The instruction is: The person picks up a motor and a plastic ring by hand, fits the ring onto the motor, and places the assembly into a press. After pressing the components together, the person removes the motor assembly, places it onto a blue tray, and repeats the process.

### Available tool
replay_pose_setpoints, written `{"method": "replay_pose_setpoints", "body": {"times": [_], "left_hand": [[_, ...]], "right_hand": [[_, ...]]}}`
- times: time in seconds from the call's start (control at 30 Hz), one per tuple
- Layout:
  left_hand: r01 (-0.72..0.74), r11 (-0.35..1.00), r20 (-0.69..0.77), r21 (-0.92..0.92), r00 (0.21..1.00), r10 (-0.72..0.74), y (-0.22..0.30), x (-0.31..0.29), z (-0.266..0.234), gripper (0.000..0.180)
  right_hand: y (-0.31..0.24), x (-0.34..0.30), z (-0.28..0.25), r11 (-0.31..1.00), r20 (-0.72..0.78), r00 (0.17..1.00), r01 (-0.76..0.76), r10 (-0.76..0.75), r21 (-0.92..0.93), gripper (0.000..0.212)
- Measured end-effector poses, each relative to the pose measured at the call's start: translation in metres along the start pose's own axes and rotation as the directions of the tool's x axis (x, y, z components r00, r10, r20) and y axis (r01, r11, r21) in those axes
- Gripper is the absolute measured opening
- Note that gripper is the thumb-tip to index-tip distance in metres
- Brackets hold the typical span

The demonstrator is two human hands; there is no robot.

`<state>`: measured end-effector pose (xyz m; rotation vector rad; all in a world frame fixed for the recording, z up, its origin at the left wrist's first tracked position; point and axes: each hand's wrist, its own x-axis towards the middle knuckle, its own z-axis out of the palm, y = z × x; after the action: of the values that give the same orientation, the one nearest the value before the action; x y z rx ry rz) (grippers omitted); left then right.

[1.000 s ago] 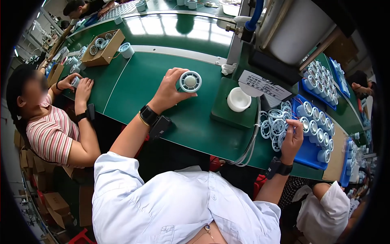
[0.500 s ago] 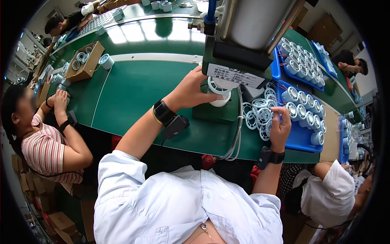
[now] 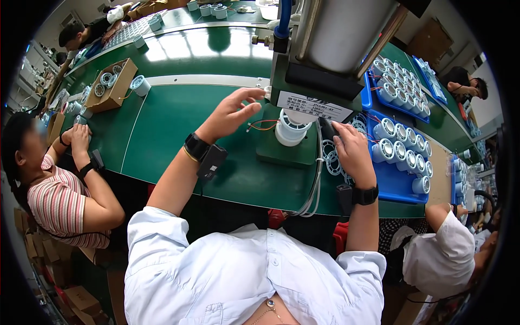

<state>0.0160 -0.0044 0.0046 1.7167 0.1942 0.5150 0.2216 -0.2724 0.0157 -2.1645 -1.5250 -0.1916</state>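
Observation:
A light blue cylindrical motor housing (image 3: 291,133) stands upright beneath the ram of a bench press (image 3: 317,76), on its green base (image 3: 281,154). Red wires (image 3: 262,125) stick out from its left side. My left hand (image 3: 227,115) is left of the press, fingers apart and holding nothing; its fingertips reach a small light knob (image 3: 267,92) on the press's side. On the other side, my right hand (image 3: 355,153) is stretched out with its fingertips beside a dark part (image 3: 327,130) near the press. Whether they touch it I cannot tell.
Loose light blue rings (image 3: 331,158) lie right of the press, by grey cables (image 3: 313,187). Blue trays (image 3: 401,184) of housings stand further right. At left are a cardboard box (image 3: 120,86) and a single housing (image 3: 140,85). A person in stripes (image 3: 70,197) sits left; others work around.
My left hand has let go of the housing and moved left to the press's side. My right hand has moved up and left from over the rings to the press. The housing now shows its wires.

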Motion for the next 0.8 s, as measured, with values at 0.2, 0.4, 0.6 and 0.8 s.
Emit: {"method": "replay_pose_setpoints", "body": {"times": [0.2,0.4,0.6,0.8], "left_hand": [[0.000,0.690,-0.055,0.724,0.997,0.057,-0.020,-0.016,-0.027,0.040],[-0.119,0.468,0.069,0.875,0.990,0.122,-0.023,-0.020,-0.012,0.043],[-0.109,0.471,0.102,0.876,0.994,0.041,-0.030,-0.011,-0.009,0.045],[-0.158,0.483,0.177,0.861,0.984,0.005,-0.027,-0.016,-0.020,0.048]], "right_hand": [[-0.007,-0.001,0.002,0.996,0.066,0.998,0.015,-0.009,-0.090,0.036],[-0.028,0.023,-0.011,0.999,0.094,0.995,-0.034,0.036,-0.025,0.037],[-0.082,0.051,-0.005,0.912,0.089,0.994,0.024,-0.066,0.409,0.045],[-0.069,0.034,-0.002,0.806,-0.205,0.968,0.006,0.143,0.592,0.055]]}}
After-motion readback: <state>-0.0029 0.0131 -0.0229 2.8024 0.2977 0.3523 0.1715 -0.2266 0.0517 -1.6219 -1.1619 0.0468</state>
